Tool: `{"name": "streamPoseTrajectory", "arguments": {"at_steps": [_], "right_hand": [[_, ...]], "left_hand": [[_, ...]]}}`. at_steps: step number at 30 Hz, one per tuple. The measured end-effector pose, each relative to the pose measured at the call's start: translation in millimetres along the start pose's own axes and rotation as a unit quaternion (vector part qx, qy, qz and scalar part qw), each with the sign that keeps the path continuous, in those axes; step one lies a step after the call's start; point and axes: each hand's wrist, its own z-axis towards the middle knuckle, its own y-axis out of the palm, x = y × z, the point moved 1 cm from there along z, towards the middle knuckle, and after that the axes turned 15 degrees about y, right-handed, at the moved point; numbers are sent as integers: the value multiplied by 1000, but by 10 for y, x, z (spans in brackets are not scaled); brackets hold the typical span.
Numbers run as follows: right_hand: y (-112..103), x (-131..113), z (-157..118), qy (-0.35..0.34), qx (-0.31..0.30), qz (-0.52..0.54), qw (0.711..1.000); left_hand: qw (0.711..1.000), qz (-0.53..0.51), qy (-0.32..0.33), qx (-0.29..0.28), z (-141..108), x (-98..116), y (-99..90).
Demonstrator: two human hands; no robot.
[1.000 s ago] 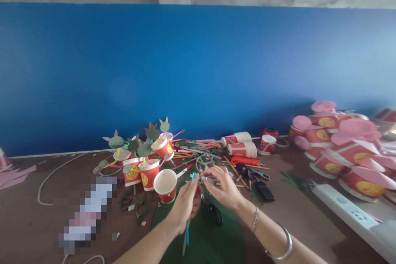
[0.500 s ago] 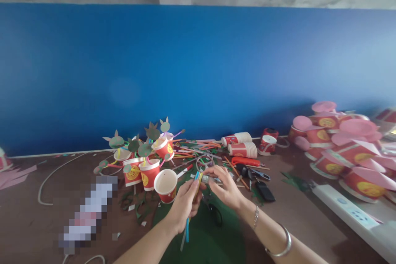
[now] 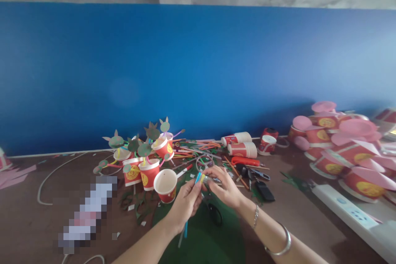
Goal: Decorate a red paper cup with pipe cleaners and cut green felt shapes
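Note:
My left hand (image 3: 185, 202) is closed around a few thin straws, a blue straw (image 3: 186, 229) and a yellow one (image 3: 202, 178) among them. Their upper ends stick out by my thumb, and the blue tail hangs below my palm. Close on the right, my right hand (image 3: 223, 185) has its fingers bent and pinched at a pale, shiny piece (image 3: 208, 178) against the straw ends; what that piece is, I cannot tell. Black-handled scissors (image 3: 215, 213) lie under my hands on the green sheet (image 3: 216, 239). A red-and-white paper cup (image 3: 165, 192) stands just left of my left hand.
Cups with green paper animal heads (image 3: 145, 148) stand at the back left. Behind my hands lie loose straws (image 3: 204, 146), stacked cups (image 3: 243, 149), a red-handled tool (image 3: 246, 161) and keys (image 3: 264, 191). Pink-topped cups (image 3: 352, 144) and a power strip (image 3: 343, 208) are on the right.
The straws in my left hand have tipped slightly, their upper ends leaning right and the blue tail shifting a little left and up. My right hand has hardly moved.

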Motion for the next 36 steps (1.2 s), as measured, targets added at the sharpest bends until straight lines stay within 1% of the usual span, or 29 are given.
{"name": "streamPoseTrajectory", "arguments": {"at_steps": [3, 6, 11, 13, 14, 15, 18, 20, 24, 27, 32, 34, 36], "right_hand": [[10, 29, 11, 11, -28, 41, 999], [29, 69, 25, 47, -92, 133, 986], [25, 123, 60, 111, -210, 262, 935], [4, 112, 63, 126, -240, 299, 915], [-7, 97, 61, 134, -245, 309, 909], [-17, 77, 56, 143, -241, 313, 908], [-19, 2, 39, 165, -212, 291, 918], [5, -43, 33, 175, -201, 288, 920], [84, -66, 40, 210, -176, 322, 906], [131, -37, 46, 233, -149, 340, 899], [156, -17, 27, 275, -116, 345, 890], [154, -36, 17, 284, -97, 341, 891], [151, -60, 12, 289, -61, 325, 898]], "left_hand": [[1000, -3, -14, -24, -9, 8, -4], [998, -17, -39, -48, -15, 26, -11], [993, -15, -72, -98, -23, 58, 0], [990, 0, -76, -115, -24, 46, 6], [990, 8, -75, -120, -23, 33, 7], [990, 17, -73, -122, -22, 16, 6], [990, 39, -66, -121, -14, -45, 1], [990, 48, -64, -120, -9, -75, 2], [990, 71, -58, -112, -4, -86, 9], [988, 106, -28, -106, -2, -65, 6], [971, 204, 34, -120, -23, 7, 22], [961, 238, 31, -138, -55, 29, 57], [951, 261, 17, -165, -95, 36, 104]]}}
